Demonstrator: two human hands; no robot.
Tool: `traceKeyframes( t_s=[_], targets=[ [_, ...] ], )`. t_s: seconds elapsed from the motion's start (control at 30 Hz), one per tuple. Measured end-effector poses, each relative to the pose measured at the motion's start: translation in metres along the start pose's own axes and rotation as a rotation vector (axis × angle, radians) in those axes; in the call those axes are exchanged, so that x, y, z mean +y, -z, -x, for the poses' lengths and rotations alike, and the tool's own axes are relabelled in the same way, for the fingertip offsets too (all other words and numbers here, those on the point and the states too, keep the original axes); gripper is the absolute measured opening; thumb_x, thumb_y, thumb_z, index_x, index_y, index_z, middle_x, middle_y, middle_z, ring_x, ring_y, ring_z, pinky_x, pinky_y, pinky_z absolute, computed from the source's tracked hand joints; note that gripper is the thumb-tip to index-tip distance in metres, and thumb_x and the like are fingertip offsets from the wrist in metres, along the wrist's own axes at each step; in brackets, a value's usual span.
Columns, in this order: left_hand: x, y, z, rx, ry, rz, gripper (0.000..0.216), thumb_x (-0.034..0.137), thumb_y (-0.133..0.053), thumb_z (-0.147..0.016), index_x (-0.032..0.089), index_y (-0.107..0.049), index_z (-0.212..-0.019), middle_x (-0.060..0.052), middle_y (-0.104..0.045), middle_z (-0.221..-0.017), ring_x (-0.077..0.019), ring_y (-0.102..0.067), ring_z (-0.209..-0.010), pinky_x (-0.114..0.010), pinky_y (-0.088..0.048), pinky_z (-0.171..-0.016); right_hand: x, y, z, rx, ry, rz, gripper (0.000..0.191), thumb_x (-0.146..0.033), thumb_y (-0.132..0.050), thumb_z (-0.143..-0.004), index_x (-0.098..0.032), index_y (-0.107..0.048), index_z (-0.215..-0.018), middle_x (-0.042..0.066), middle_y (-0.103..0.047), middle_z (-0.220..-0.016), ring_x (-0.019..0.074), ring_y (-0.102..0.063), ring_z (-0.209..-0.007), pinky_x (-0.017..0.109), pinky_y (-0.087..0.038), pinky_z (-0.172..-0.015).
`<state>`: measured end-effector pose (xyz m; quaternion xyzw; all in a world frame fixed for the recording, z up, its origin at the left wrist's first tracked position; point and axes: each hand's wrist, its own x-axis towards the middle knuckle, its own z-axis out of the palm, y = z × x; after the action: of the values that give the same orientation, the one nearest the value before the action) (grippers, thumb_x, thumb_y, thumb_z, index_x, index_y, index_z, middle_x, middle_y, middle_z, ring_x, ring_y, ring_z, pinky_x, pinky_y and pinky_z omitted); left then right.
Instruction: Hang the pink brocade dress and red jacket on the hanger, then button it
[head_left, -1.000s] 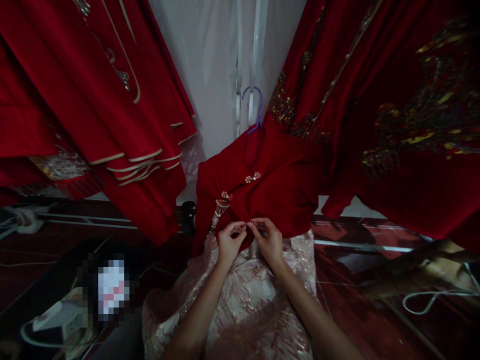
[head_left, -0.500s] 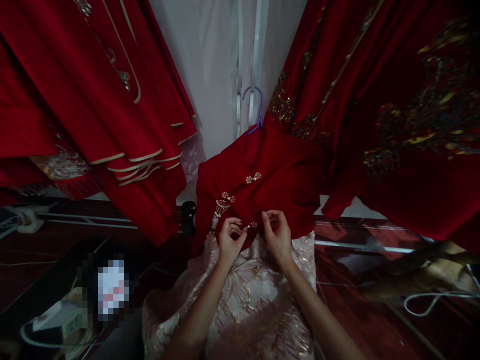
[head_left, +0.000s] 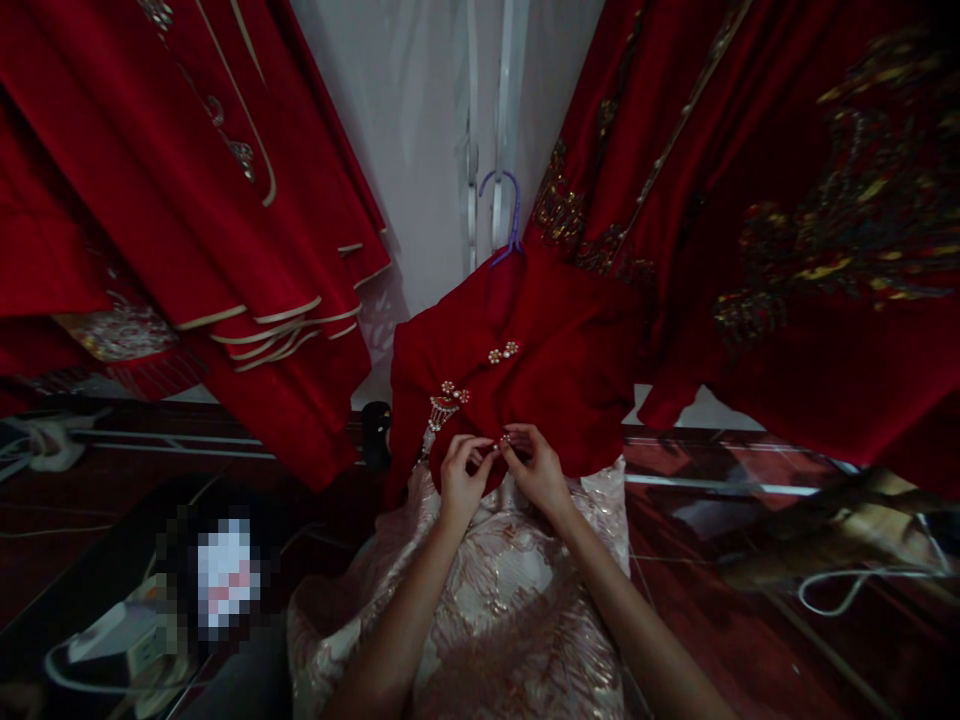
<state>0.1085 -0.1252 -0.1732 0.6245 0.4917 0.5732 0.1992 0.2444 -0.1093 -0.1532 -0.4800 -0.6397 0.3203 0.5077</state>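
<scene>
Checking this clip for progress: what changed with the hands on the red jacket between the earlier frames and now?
The right hand, which had drawn away half a second ago, has moved back left to meet the left hand; both pinch at the lowest pearl clasp again. The red jacket on its purple hanger, the upper clasps and the pale skirt stayed put.

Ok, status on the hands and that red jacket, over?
Left hand and right hand both pinch small pearl clasp. Clasp at lower front of red velvet jacket on purple hanger, over pale brocade skirt. Gold-trimmed red robes hang either side, apart from hands.
</scene>
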Motion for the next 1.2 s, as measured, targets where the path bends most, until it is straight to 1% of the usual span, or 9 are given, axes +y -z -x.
traceKeyframes(
  t_s=[0.2,0.47,0.7,0.77,0.83,0.97,1.03,1.1,1.2],
  targets=[
    [0.002,-0.001,-0.001,0.012,-0.005,0.036,0.015,0.027,-0.062,-0.079,0.017,-0.062,-0.09,-0.003,-0.056,-0.088,-0.0078,-0.054,-0.065,-0.021,-0.047,-0.062,0.004,-0.001,0.001,-0.018,-0.014,-0.015,0.026,-0.021,-0.055,-0.076,-0.016,-0.058,-0.102,0.008,-0.063,-0.097,0.0164,-0.062,-0.086,0.033,-0.051,-0.082],
    [-0.002,-0.003,0.003,0.006,0.071,0.068,0.012,0.028,-0.061,-0.079,0.018,-0.059,-0.086,-0.001,-0.063,-0.078,-0.0099,-0.056,-0.067,-0.022,-0.046,-0.065,0.002,0.0,-0.002,-0.068,-0.084,-0.124,0.017,-0.022,-0.056,-0.074,-0.017,-0.057,-0.09,0.005,-0.063,-0.085,0.0154,-0.062,-0.078,0.029,-0.051,-0.074],
    [0.002,-0.002,0.004,-0.021,0.103,0.129,0.012,0.028,-0.059,-0.079,0.017,-0.059,-0.086,-0.002,-0.063,-0.078,-0.0106,-0.057,-0.069,-0.022,-0.045,-0.067,-0.001,-0.003,0.001,-0.052,-0.042,-0.122,0.013,-0.022,-0.055,-0.074,-0.018,-0.055,-0.086,0.002,-0.06,-0.081,0.0145,-0.059,-0.075,0.026,-0.047,-0.071],
    [0.004,-0.001,0.004,-0.046,0.133,0.166,0.013,0.029,-0.06,-0.079,0.017,-0.06,-0.084,-0.002,-0.063,-0.077,-0.0107,-0.057,-0.069,-0.022,-0.045,-0.067,-0.002,-0.003,0.002,-0.024,-0.044,-0.124,0.01,-0.021,-0.055,-0.073,-0.018,-0.054,-0.082,0.001,-0.058,-0.077,0.0139,-0.057,-0.071,0.025,-0.045,-0.068],
    [0.004,0.0,0.001,-0.029,0.22,0.257,0.017,0.033,-0.058,-0.08,0.016,-0.061,-0.082,-0.002,-0.063,-0.075,-0.0108,-0.057,-0.068,-0.021,-0.045,-0.065,-0.004,-0.001,0.002,-0.009,-0.056,-0.143,0.007,-0.021,-0.054,-0.072,-0.018,-0.053,-0.078,-0.001,-0.055,-0.072,0.0127,-0.053,-0.067,0.023,-0.043,-0.064],
    [0.001,0.009,-0.018,0.125,0.439,0.551,0.027,0.038,-0.054,-0.082,0.016,-0.063,-0.096,-0.006,-0.066,-0.089,-0.01,-0.06,-0.067,-0.022,-0.047,-0.063,-0.016,0.005,0.004,-0.065,-0.092,-0.26,0.003,-0.019,-0.051,-0.071,-0.019,-0.048,-0.072,-0.003,-0.048,-0.065,0.0106,-0.047,-0.06,0.021,-0.038,-0.056],
    [0.003,0.016,-0.033,0.176,0.462,0.662,0.029,0.037,-0.056,-0.081,0.016,-0.063,-0.101,-0.008,-0.066,-0.098,-0.0107,-0.062,-0.076,-0.023,-0.049,-0.069,-0.024,0.008,0.004,-0.117,-0.107,-0.337,0.003,-0.02,-0.049,-0.071,-0.019,-0.047,-0.071,-0.003,-0.046,-0.064,0.0102,-0.045,-0.058,0.02,-0.037,-0.054],
    [0.008,0.022,-0.048,0.204,0.461,0.738,0.029,0.036,-0.061,-0.078,0.015,-0.065,-0.098,-0.009,-0.067,-0.099,-0.012,-0.063,-0.082,-0.024,-0.049,-0.074,-0.03,0.009,0.005,-0.157,-0.117,-0.39,0.003,-0.02,-0.048,-0.071,-0.019,-0.046,-0.072,-0.004,-0.045,-0.063,0.01,-0.044,-0.057,0.02,-0.037,-0.053],
    [0.017,0.025,-0.061,0.195,0.5,0.814,0.028,0.034,-0.067,-0.073,0.015,-0.066,-0.094,-0.009,-0.068,-0.1,-0.0124,-0.064,-0.084,-0.025,-0.049,-0.077,-0.032,0.007,0.007,-0.176,-0.119,-0.413,0.003,-0.02,-0.049,-0.07,-0.019,-0.046,-0.072,-0.004,-0.044,-0.064,0.0098,-0.044,-0.056,0.02,-0.036,-0.052]
  ],
)
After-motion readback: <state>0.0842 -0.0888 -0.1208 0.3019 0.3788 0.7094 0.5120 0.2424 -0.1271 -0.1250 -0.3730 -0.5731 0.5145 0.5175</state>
